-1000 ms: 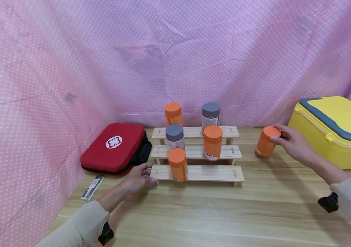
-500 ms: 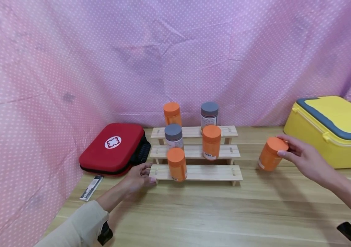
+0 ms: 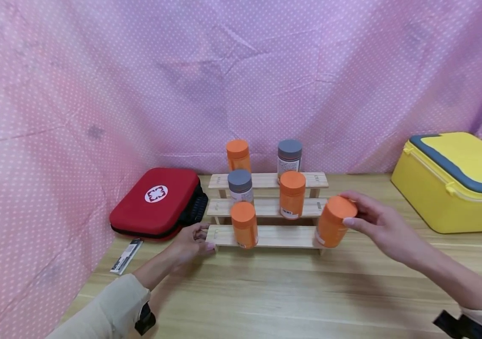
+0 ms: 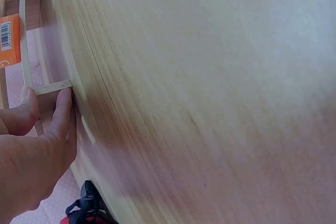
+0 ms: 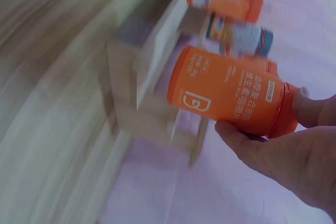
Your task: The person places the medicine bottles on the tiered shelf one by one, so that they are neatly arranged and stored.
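My right hand (image 3: 387,233) grips an orange pill bottle (image 3: 333,226) by its lid end. Slightly tilted, the bottle is at the right end of the lowest step of a wooden three-step rack (image 3: 285,235); whether it touches the wood I cannot tell. The right wrist view shows white print on the held bottle (image 5: 226,95). At the rack's left end, my left hand (image 3: 190,246) pinches the lowest step, its thumb and fingers at the end support (image 4: 53,87). Near it on this step stands another orange bottle (image 3: 244,226).
A grey-lidded bottle (image 3: 241,188) and an orange bottle (image 3: 292,195) stand on the middle step. The top step bears an orange bottle (image 3: 238,155) and a grey-lidded one (image 3: 289,160). A red first-aid case (image 3: 156,202) and white packet (image 3: 126,256) lie left; a yellow box (image 3: 444,202) stands right.
My right hand has brought the orange bottle from beside the yellow box toward me, then left to the rack's lowest step. The left hand has stayed at the rack's end.
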`<state>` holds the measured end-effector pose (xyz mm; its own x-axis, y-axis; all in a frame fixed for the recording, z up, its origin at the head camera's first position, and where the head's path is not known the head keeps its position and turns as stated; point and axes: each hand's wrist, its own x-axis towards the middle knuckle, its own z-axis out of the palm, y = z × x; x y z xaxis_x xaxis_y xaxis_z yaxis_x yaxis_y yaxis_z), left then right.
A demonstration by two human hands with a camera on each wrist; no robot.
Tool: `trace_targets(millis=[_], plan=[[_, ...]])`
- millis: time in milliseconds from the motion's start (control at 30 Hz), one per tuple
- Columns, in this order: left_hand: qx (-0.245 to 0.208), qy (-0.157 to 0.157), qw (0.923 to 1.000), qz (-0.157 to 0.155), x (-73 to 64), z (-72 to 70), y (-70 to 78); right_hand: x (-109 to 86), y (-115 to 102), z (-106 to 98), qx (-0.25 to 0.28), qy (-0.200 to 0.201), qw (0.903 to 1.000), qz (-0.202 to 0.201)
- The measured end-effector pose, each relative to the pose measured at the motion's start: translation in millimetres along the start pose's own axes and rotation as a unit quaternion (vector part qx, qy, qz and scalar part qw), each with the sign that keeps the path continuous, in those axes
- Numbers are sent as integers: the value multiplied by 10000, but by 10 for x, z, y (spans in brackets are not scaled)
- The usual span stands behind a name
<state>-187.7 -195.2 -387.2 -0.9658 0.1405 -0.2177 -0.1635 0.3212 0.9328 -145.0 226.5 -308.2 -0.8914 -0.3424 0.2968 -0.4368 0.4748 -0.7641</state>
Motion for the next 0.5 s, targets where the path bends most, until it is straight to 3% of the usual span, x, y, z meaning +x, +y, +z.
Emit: trace_targets(millis=[267,500], plan=[[-71,-159,9997,153,2,-8,9,195,-107,406,423,-240,9985,248],[-43,-129,9998,126,1,-11,-2,304,-113,572,208,-145,9991,350]])
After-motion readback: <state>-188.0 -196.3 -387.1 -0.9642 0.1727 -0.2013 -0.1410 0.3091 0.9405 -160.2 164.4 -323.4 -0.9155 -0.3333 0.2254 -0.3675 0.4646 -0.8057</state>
